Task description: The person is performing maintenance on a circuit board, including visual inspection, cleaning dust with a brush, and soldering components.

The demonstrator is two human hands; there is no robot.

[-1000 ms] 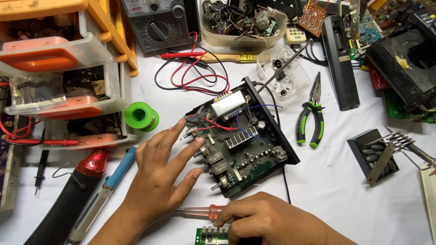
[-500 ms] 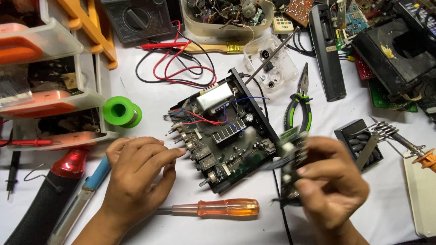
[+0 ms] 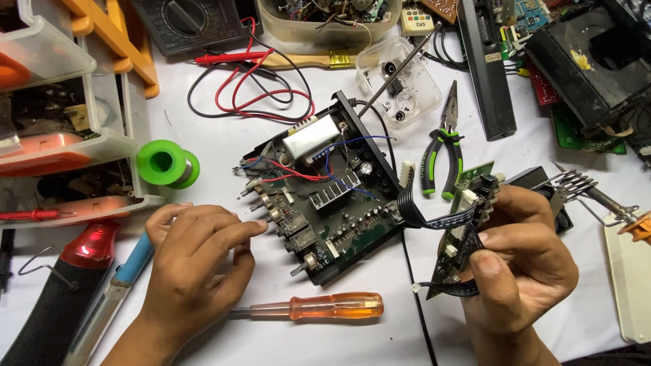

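In my right hand (image 3: 522,264), closed in a pinch, I hold a small green circuit board (image 3: 464,227) edge-on, thumb over its lower end where a dark ribbon cable (image 3: 434,218) wraps round. The board's long axis runs from low near my wrist up and away toward the pliers. The ribbon cable leaves the board and arcs to the left, ending at a white connector on the near corner of the open amplifier chassis (image 3: 322,200).

My left hand (image 3: 196,261) grips nothing: it rests palm down on the white table (image 3: 224,146), fingers loosely curled, fingertips just beside the chassis's knob shafts. The chassis lies between the two hands, its long axis diagonal, and the left hand is nearer to it; the right hand reaches it only through the cable.

Just below the left hand's fingers lies an orange-handled screwdriver (image 3: 319,306), handle pointing toward the right hand. Beyond the left hand stands a green solder spool (image 3: 166,163). Green-handled pliers (image 3: 444,152) lie just above the right hand, well apart from the left.
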